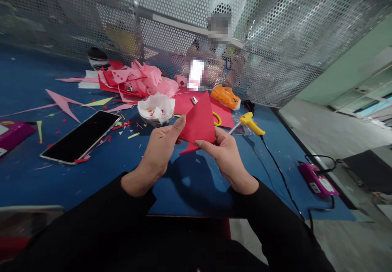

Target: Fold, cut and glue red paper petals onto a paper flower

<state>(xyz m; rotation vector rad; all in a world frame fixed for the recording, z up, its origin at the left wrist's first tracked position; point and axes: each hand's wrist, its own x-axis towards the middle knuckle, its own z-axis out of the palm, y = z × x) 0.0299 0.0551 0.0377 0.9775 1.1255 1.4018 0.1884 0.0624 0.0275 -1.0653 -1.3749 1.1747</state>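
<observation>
A folded piece of red paper (pixel 199 121) is held up above the table between both hands, its pointed corner upward. My left hand (pixel 159 147) pinches its left edge, thumb on the near face. At the lower right edge, my right hand (pixel 225 151) grips it with the thumb in front and fingers behind. A red flap (pixel 189 149) hangs below the lower edge. Behind the paper, scissors with a yellow handle (pixel 217 119) are partly hidden; they lie on a larger red sheet (pixel 226 114).
The blue table (pixel 122 186) bears a black-screened phone (pixel 82 136), a paper-lined bowl (pixel 156 114) of scraps, and a pile of pink and red cuttings (pixel 131 80). On the right are a yellow glue gun (pixel 251 124), an orange packet (pixel 226 95) and a purple power strip (pixel 318 179). Perforated metal (pixel 171 31) stands behind.
</observation>
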